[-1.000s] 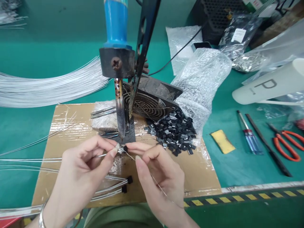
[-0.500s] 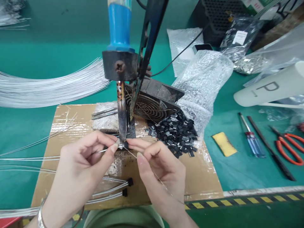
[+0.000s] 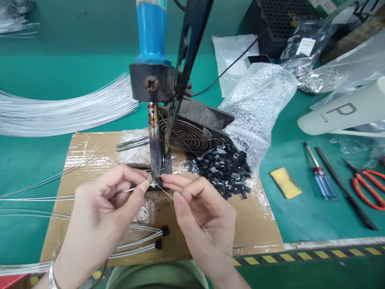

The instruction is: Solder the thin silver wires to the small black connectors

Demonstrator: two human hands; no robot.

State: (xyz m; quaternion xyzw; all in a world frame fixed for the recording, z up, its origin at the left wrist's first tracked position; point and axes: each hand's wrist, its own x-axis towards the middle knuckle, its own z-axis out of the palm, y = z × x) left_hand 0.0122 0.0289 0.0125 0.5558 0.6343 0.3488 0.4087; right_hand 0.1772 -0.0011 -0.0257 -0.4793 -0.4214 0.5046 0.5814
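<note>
Pinching wires (image 3: pixel 129 190) in our left hand (image 3: pixel 104 206) and probably solder (image 3: pixel 166 193) in our right hand (image 3: pixel 209 216), we hold them centre-frame so they meet under the iron (image 3: pixel 155 150).

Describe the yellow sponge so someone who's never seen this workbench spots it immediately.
On the green tabletop, find the large brown cardboard sheet. Just past its right edge lies a small, flat, roughly rectangular yellow sponge. Unlike the screwdriver with a clear blue handle to its right, it has no handle and shows a darkened edge.
</note>
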